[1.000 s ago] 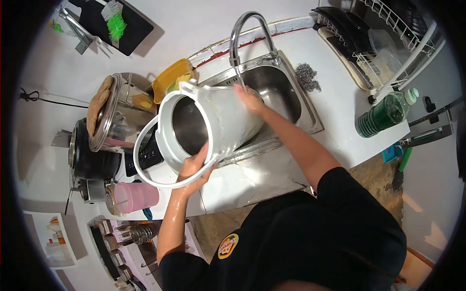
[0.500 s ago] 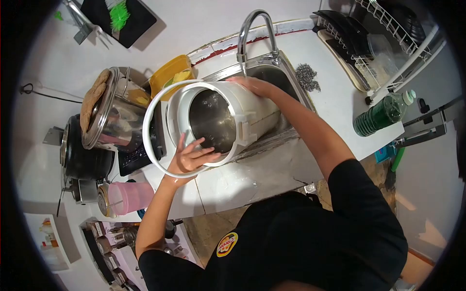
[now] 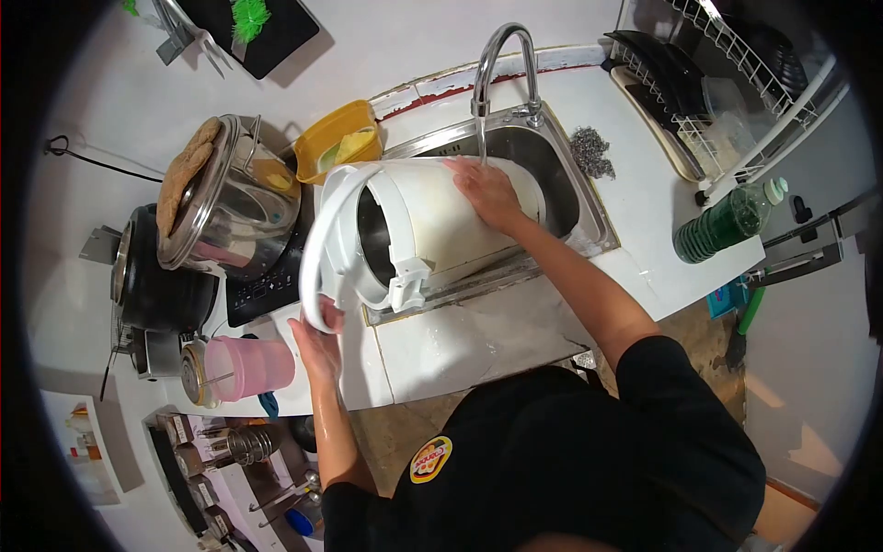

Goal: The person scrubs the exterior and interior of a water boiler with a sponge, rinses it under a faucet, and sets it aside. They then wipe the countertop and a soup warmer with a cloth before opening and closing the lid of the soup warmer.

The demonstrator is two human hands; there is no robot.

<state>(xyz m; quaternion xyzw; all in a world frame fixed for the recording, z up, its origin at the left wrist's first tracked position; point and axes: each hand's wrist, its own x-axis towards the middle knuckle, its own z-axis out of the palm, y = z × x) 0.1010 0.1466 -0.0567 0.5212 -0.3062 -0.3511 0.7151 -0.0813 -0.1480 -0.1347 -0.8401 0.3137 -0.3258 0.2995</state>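
Observation:
A white cylindrical container (image 3: 451,216) with a dark metal inside lies tilted on its side over the sink (image 3: 598,216), its mouth toward the left. At that mouth is a white ring-shaped handle (image 3: 315,248). My left hand (image 3: 320,345) is closed round the lower part of this ring. My right hand (image 3: 489,195) lies flat on top of the container's wall, fingers stretched out. From the faucet (image 3: 504,41) water runs down near my right fingers. The container's far end and underside are partly hidden.
A yellow basin (image 3: 322,129) with a sponge and a steel pot (image 3: 248,212) stand on the left. A pink cup (image 3: 253,366) is near the counter's front. Right of the sink lie steel wool (image 3: 590,152), a green bottle (image 3: 727,221) and a dish rack (image 3: 699,138).
The container's mouth has turned away from me, so less of its inside shows. My left hand has moved from the mouth down onto the ring. My right hand has slid along the wall.

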